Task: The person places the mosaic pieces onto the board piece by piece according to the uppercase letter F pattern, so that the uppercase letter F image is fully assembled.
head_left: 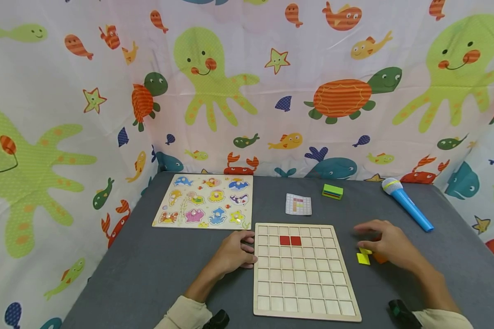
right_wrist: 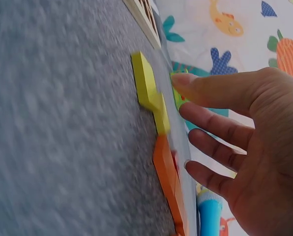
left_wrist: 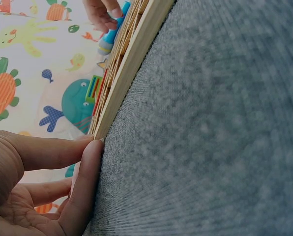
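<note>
A wooden grid board (head_left: 304, 283) lies in the middle of the table, with two red square tiles (head_left: 290, 240) side by side in its second row. My left hand (head_left: 233, 251) is at the board's left side; in the left wrist view thumb and forefinger (left_wrist: 89, 172) meet on its edge. To the right of the board, my right hand (head_left: 389, 242) hovers over loose tiles, fingers relaxed and holding nothing. Under it lie yellow tiles (head_left: 363, 259) and orange tiles (right_wrist: 168, 184), partly hidden in the head view. A bit of red shows behind the orange ones.
A pattern card (head_left: 298, 204) lies beyond the board, with a stack of green-topped tiles (head_left: 332, 191) to its right. A sea-animal peg puzzle (head_left: 206, 201) sits back left, a blue toy microphone (head_left: 409, 205) back right. Patterned cloth (head_left: 247, 114) hangs behind the table.
</note>
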`<state>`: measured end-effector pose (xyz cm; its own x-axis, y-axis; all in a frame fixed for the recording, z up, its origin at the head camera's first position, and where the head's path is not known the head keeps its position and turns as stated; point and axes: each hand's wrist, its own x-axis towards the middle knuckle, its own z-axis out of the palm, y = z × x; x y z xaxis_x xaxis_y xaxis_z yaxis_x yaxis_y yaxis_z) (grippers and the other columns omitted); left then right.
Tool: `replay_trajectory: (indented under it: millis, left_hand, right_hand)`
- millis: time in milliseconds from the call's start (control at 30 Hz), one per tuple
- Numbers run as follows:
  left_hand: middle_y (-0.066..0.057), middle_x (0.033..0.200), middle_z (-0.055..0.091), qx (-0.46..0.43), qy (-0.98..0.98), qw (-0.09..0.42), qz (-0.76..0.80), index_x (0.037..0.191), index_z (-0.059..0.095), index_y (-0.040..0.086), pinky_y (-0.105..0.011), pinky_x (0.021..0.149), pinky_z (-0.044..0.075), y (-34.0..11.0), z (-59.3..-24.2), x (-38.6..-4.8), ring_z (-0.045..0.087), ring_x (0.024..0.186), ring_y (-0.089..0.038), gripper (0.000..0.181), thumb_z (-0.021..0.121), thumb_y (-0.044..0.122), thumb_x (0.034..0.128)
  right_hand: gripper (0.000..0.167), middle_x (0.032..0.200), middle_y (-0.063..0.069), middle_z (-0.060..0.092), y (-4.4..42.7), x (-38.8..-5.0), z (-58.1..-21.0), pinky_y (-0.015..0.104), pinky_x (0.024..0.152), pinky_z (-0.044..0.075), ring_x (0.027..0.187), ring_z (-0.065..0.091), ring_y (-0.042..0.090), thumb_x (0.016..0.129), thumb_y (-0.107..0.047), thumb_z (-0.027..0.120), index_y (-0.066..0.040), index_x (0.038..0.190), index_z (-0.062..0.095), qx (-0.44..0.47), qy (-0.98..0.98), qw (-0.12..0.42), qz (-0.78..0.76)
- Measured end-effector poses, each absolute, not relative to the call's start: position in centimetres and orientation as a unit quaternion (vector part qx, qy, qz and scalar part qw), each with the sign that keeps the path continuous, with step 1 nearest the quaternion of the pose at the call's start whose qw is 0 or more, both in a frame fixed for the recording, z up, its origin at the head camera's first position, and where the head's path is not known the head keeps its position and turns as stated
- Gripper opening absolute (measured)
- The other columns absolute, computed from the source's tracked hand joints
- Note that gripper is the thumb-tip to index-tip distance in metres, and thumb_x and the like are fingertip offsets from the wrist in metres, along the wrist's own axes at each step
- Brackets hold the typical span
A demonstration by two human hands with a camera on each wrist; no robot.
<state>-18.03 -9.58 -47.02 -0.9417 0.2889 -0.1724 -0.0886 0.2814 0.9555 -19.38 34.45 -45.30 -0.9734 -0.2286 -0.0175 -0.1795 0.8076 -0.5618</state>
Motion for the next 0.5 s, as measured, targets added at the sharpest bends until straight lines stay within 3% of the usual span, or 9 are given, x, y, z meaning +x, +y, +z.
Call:
replay_trajectory:
  millis: [200,500]
  left_hand:
    - [-0.018,0.128,0.060,0.059,0.784,0.163,0.596,0.147,0.055,-0.004,-0.037,0.067,0.068,-9.6,-47.0,-18.0,0.067,0.101,-0.023,0.071,0.082,-0.011,0.0814]
    - [-0.018,0.128,0.060,0.061,0.782,0.162,0.599,0.147,0.055,-0.005,-0.037,0.067,0.069,-9.6,-47.0,-18.2,0.067,0.101,-0.023,0.072,0.082,-0.012,0.0812]
  right_hand:
    - [0.046,0.136,0.022,0.065,35.8,-19.3,-45.3,0.066,0.091,0.054,0.117,0.056,0.040,0.093,-0.028,0.082,-0.008,0.133,0.072,-0.083,0.956,0.048,-0.279]
    - [0.048,0.136,0.028,0.063,37.7,-19.6,-45.4,0.068,0.090,0.053,0.115,0.058,0.043,0.095,-0.027,0.080,-0.002,0.134,0.069,-0.071,0.961,0.049,-0.263]
